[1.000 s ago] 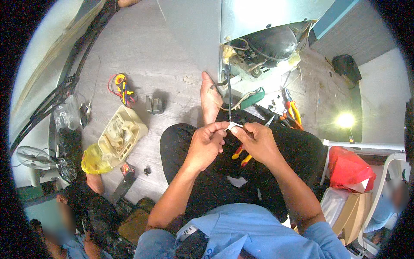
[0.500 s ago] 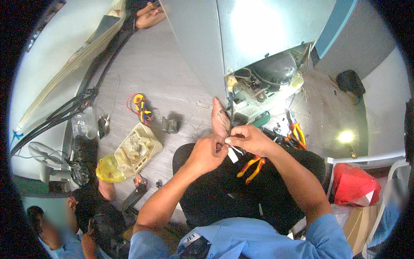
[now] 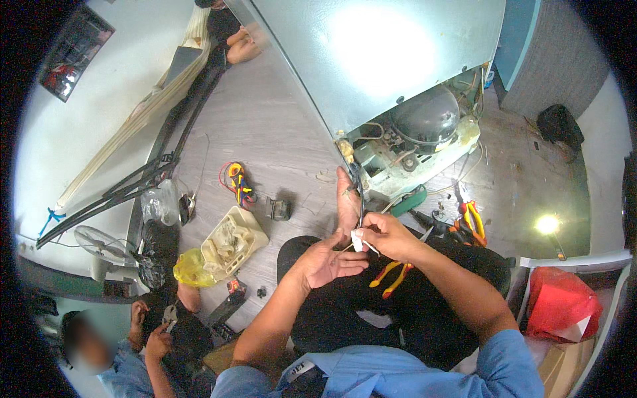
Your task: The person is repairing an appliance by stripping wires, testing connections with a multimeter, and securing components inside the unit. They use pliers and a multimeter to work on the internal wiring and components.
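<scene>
A thin black cable (image 3: pixel 362 199) runs down from the lower corner of an appliance cabinet (image 3: pixel 298 40) to my hands. At its lower end my right hand (image 3: pixel 388 237) pinches a small white piece (image 3: pixel 358 240), with thin light wires beside it. Close by on the left is my left hand (image 3: pixel 325 262), palm up, its fingers stretched out and apart. My bare foot (image 3: pixel 348 202) is next to the cable. Across my dark-trousered lap lie pliers with red and yellow handles (image 3: pixel 391 275), their jaws partly hidden by my right hand.
A black compressor (image 3: pixel 428 116) sits in the cabinet's base. More pliers (image 3: pixel 471 215) lie at right, near a lit lamp (image 3: pixel 548 225). A clamp meter (image 3: pixel 237 182) and cream plastic basket (image 3: pixel 255 225) are left. A co-worker's hand (image 3: pixel 158 341) holds a metal tool.
My left hand has let go of the cable end and opened. My right hand now pinches the white piece, which hung below both hands before. The view has shifted slightly.
</scene>
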Motion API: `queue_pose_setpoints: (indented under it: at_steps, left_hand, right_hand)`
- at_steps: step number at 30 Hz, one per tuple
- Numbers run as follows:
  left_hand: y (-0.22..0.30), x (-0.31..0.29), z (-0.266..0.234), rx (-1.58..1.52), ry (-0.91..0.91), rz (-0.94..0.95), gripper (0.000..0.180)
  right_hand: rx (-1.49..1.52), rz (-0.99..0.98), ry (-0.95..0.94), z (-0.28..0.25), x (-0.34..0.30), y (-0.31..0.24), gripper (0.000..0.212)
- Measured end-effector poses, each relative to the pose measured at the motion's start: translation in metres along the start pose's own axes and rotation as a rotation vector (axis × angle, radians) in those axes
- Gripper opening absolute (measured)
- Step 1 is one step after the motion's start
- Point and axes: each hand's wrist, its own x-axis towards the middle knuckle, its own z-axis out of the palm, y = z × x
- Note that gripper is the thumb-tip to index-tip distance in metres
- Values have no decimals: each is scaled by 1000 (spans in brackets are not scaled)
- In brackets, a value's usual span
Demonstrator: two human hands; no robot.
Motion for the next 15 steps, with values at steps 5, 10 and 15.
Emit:
queue_pose_setpoints:
  at_steps: [5,10,15]
  left_hand:
    - [-4,20,-13,189,56,96,46]
    - [16,22,7,707,275,240,48]
    - [-5,33,-1,630,142,702,51]
  right_hand:
    - [8,36,-9,-2,-5,-15,18]
    - [-104,19,45,-6,-4,-17,17]
    - [143,195,15,-16,0,-13,17]
